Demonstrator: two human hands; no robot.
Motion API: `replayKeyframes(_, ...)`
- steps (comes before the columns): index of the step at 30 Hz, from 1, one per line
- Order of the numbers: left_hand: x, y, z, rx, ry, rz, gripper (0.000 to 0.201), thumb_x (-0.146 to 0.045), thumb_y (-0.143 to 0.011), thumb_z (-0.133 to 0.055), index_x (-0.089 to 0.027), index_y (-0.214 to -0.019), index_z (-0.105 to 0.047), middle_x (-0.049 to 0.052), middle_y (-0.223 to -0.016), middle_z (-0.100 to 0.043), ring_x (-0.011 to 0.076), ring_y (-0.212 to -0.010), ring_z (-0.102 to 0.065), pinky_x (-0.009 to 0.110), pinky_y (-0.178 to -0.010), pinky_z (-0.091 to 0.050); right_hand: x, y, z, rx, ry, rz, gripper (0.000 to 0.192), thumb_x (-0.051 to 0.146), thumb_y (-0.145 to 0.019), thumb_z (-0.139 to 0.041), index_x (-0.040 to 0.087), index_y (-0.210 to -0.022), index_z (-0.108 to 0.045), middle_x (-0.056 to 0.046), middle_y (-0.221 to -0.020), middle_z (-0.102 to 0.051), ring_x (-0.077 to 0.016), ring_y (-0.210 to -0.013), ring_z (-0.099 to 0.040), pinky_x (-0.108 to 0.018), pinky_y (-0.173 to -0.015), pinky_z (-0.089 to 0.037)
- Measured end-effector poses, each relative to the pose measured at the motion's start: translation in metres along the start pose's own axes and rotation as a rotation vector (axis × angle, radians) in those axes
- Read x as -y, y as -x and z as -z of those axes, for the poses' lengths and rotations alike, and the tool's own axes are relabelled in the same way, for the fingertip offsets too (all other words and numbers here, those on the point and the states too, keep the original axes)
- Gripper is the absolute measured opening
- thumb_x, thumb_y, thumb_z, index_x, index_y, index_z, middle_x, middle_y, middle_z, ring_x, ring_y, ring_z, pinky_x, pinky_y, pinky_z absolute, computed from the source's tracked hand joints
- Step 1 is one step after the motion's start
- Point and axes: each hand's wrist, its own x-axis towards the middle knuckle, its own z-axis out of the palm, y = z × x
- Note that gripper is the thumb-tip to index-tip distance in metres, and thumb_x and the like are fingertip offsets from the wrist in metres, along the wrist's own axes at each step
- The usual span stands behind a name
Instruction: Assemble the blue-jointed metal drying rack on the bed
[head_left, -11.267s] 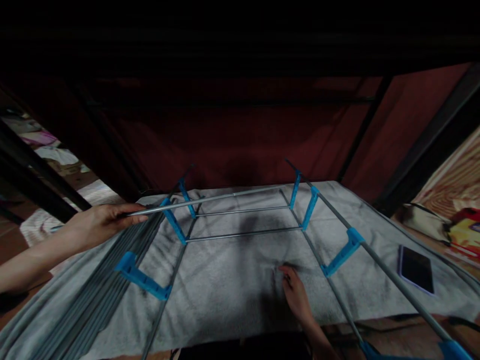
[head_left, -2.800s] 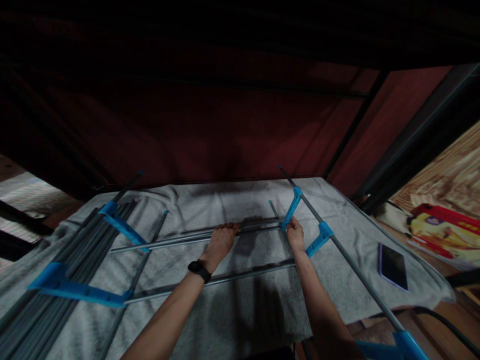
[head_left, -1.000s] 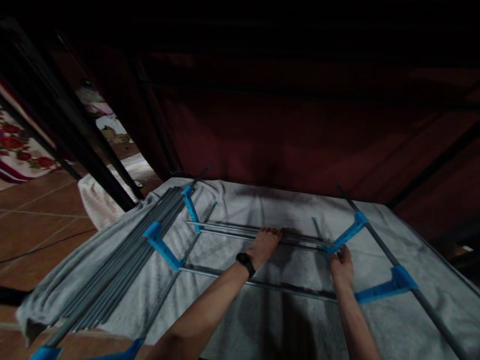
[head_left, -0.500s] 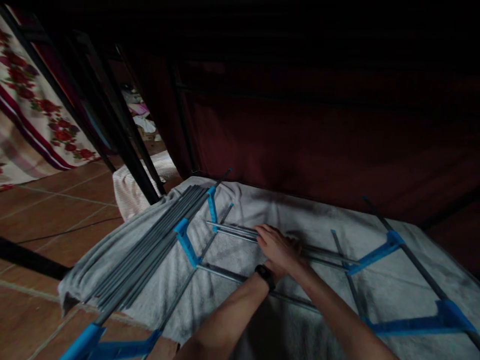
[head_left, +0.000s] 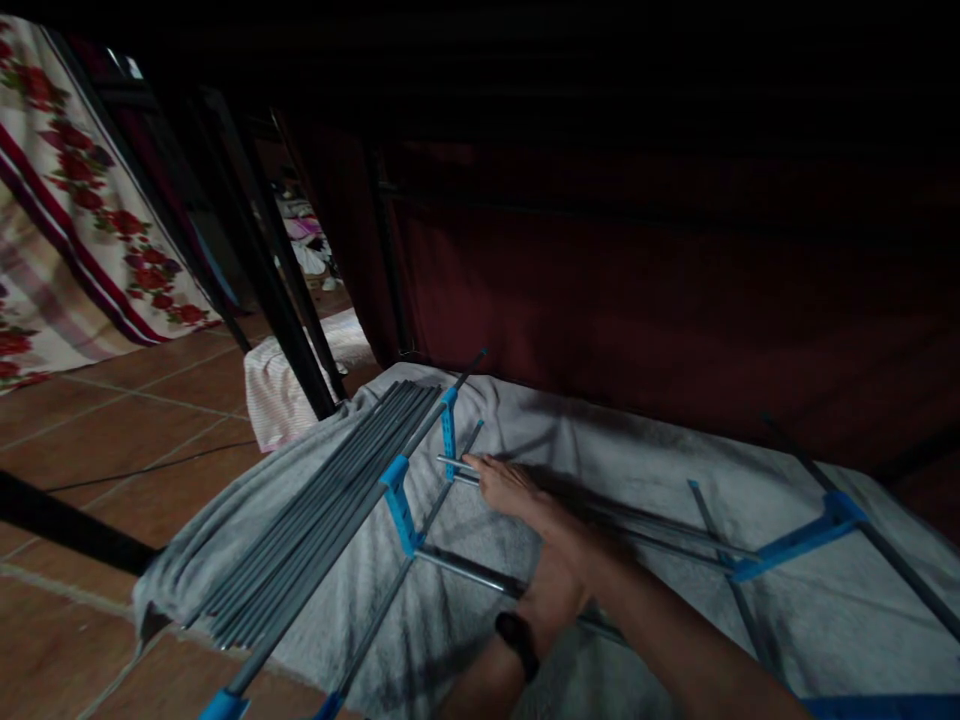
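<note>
- Has a bundle of slim grey metal tubes [head_left: 319, 515] lying leftmost on the pale grey plush blanket [head_left: 600, 435].
- Seems busy positioning a long, round, silvery metal tube [head_left: 690, 534], with its left end by a bright blue plastic bracket [head_left: 449, 430]; calls, as judged here, for lining up that end.
- Rests the right hand [head_left: 506, 487] near this end, fingers close together, touching the tube; cannot tell whether clamped.
- Crosses the right forearm over the left hand [head_left: 555, 585], with its black wristband [head_left: 517, 642]; cannot tell the state of its hidden fingers.
- Shows the tube's other end, rightmost, at a second blue plastic bracket [head_left: 802, 540].
</note>
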Motion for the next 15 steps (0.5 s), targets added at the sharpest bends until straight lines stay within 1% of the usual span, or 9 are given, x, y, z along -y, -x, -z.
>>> replayKeyframes(1, 0.015, 0.014, 0.000, -0.103, 0.037, 0.062, 0.044, -0.015, -0.091, -0.047, -0.028, -0.132, -0.057, 0.007, -0.129, -0.064, 0.0233, -0.124, -0.056, 0.040, -0.104, -0.051, 0.000, 0.000, 0.000, -0.006, 0.000, 0.005, 0.052, 0.027, -0.098, -0.036, 0.029, -0.150, -0.037, -0.009, -0.130, -0.064, -0.0238, -0.111, -0.064, -0.036, -0.093, -0.047)
replayKeyframes(2, 0.031, 0.025, 0.002, -0.232, 0.072, 0.180, 0.041, -0.011, -0.090, -0.045, -0.025, -0.127, -0.058, 0.010, -0.124, -0.065, 0.0238, -0.120, -0.058, 0.044, -0.102, -0.052, 0.000, 0.000, -0.001, -0.012, -0.004, 0.006, 0.050, 0.033, -0.100, -0.034, 0.030, -0.150, -0.038, -0.008, -0.124, -0.068, -0.0239, -0.107, -0.066, -0.035, -0.091, -0.048)
replayKeyframes(4, 0.068, 0.038, 0.012, -0.488, 0.146, 0.479, 0.037, -0.007, -0.089, -0.035, -0.022, -0.114, -0.059, 0.011, -0.110, -0.066, 0.0233, -0.107, -0.063, 0.047, -0.096, -0.054, 0.000, -0.003, -0.001, -0.006, -0.020, 0.001, 0.048, 0.037, -0.101, -0.032, 0.031, -0.149, -0.041, -0.007, -0.113, -0.073, -0.0237, -0.102, -0.068, -0.034, -0.087, -0.048)
replayKeyframes(6, 0.105, 0.037, 0.030, -0.717, 0.219, 0.688, 0.030, -0.011, -0.090, -0.037, -0.016, -0.115, -0.054, 0.013, -0.114, -0.062, 0.0252, -0.113, -0.059, 0.049, -0.101, -0.049, 0.000, -0.007, -0.002, 0.004, -0.037, -0.012, 0.046, 0.035, -0.102, -0.033, 0.031, -0.147, -0.044, -0.006, -0.110, -0.074, -0.0229, -0.100, -0.068, -0.033, -0.085, -0.048)
replayKeyframes(8, 0.138, 0.027, 0.050, -0.813, 0.319, 0.799, 0.027, -0.013, -0.086, -0.048, -0.012, -0.113, -0.052, 0.017, -0.118, -0.060, 0.0292, -0.121, -0.054, 0.050, -0.106, -0.044, 0.001, -0.012, -0.004, 0.010, -0.047, -0.012, 0.044, 0.032, -0.101, -0.035, 0.029, -0.142, -0.049, -0.007, -0.116, -0.072, -0.0220, -0.104, -0.067, -0.031, -0.086, -0.047)
replayKeyframes(9, 0.152, 0.020, 0.058, -0.831, 0.336, 0.827, 0.030, -0.013, -0.084, -0.050, -0.010, -0.114, -0.050, 0.019, -0.119, -0.059, 0.0307, -0.121, -0.053, 0.051, -0.106, -0.043, 0.001, -0.015, -0.005, 0.016, -0.045, -0.010, 0.041, 0.029, -0.100, -0.036, 0.028, -0.138, -0.053, -0.007, -0.119, -0.070, -0.0214, -0.106, -0.066, -0.030, -0.086, -0.047)
replayKeyframes(11, 0.173, 0.005, 0.070, -0.838, 0.385, 0.795, 0.038, -0.014, -0.082, -0.054, -0.012, -0.120, -0.048, 0.017, -0.124, -0.059, 0.0276, -0.119, -0.055, 0.044, -0.103, -0.046, 0.003, -0.020, -0.007, 0.030, -0.027, -0.012, 0.038, 0.022, -0.098, -0.037, 0.024, -0.130, -0.058, -0.009, -0.123, -0.067, -0.0201, -0.107, -0.065, -0.028, -0.086, -0.047)
replayKeyframes(13, 0.188, -0.007, 0.073, -0.860, 0.528, 0.684, 0.043, -0.013, -0.080, -0.056, -0.016, -0.122, -0.050, 0.013, -0.122, -0.062, 0.0235, -0.112, -0.060, 0.038, -0.098, -0.048, 0.005, -0.023, -0.010, 0.038, 0.000, -0.024, 0.037, 0.019, -0.097, -0.036, 0.022, -0.128, -0.057, -0.010, -0.126, -0.064, -0.0193, -0.104, -0.065, -0.028, -0.085, -0.048)
replayKeyframes(15, 0.195, -0.015, 0.072, -0.902, 0.740, 0.563, 0.040, -0.011, -0.076, -0.057, -0.018, -0.115, -0.057, 0.009, -0.110, -0.067, 0.0214, -0.102, -0.063, 0.036, -0.095, -0.048, 0.006, -0.025, -0.011, 0.015, 0.026, -0.042, 0.037, 0.024, -0.099, -0.035, 0.024, -0.133, -0.052, -0.009, -0.126, -0.065, -0.0200, -0.104, -0.066, -0.030, -0.085, -0.049)
